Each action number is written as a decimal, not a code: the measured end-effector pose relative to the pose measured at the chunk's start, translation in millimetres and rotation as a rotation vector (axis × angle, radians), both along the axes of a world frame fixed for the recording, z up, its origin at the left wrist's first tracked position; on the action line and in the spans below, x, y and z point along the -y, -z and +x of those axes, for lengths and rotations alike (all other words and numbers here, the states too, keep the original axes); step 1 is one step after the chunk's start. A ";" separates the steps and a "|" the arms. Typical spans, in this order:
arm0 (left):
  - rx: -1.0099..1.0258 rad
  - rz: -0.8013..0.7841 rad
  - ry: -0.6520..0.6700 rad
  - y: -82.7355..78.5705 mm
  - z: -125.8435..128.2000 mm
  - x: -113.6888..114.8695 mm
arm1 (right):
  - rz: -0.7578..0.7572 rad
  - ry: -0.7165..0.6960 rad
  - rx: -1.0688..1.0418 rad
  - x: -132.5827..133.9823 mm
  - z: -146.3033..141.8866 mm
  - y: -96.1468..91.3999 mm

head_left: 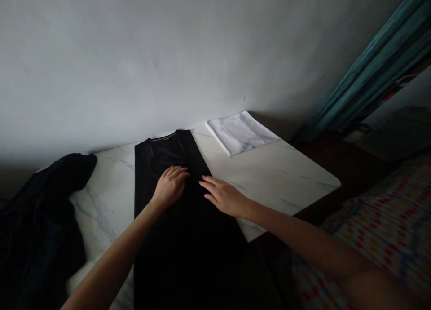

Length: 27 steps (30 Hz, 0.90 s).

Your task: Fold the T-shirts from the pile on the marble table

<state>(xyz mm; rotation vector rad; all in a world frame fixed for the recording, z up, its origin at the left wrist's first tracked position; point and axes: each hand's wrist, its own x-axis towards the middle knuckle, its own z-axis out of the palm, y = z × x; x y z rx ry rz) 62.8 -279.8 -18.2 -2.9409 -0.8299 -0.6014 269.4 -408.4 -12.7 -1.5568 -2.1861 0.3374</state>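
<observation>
A black shirt [161, 155], its sides folded in to a long strip, lies across the table with its neckline toward the wall. My left hand [171, 184] rests palm down on the middle of the shirt, its fingers stretched out. Near the shirt's right edge is my right hand [224, 195], fingers extended and slightly apart, over or touching the cloth. Neither hand grips anything. The lower part of the shirt runs toward me and is lost in shadow.
A folded white cloth [242, 132] lies on the white marbled table [286, 179] by the wall. At the left, a dark crumpled garment [43, 229] hangs over the table. A patterned cloth [377, 238] is at the lower right, a teal curtain [373, 67] at the upper right.
</observation>
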 end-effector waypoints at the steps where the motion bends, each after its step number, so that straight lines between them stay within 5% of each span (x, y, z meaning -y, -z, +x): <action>1: -0.007 0.005 -0.098 -1.6 0.6 -10.7 | 0.030 0.010 0.055 -23.8 -4.8 7.2; 4: -0.054 -0.035 -0.386 -4.2 -6.0 -43.8 | 0.064 0.020 0.162 -84.5 -18.3 27.8; 7: -0.081 -0.123 -0.624 -2.2 -23.1 -72.1 | 0.051 0.059 0.214 -118.2 -26.4 43.5; 13: -0.008 -0.338 -0.834 5.4 -43.6 -106.4 | 0.041 0.085 0.260 -125.8 -26.7 64.3; 19: 0.059 -0.511 -0.971 0.7 -33.6 -111.4 | 0.012 0.086 0.272 -125.0 -26.5 58.2; 23: 0.086 -0.320 -0.914 -6.0 -21.6 -84.1 | -0.003 0.026 0.262 -108.0 -23.3 53.7; 27: 0.069 -0.224 -0.470 -4.4 -7.3 -37.3 | 0.026 -0.073 0.255 -63.7 -18.6 54.5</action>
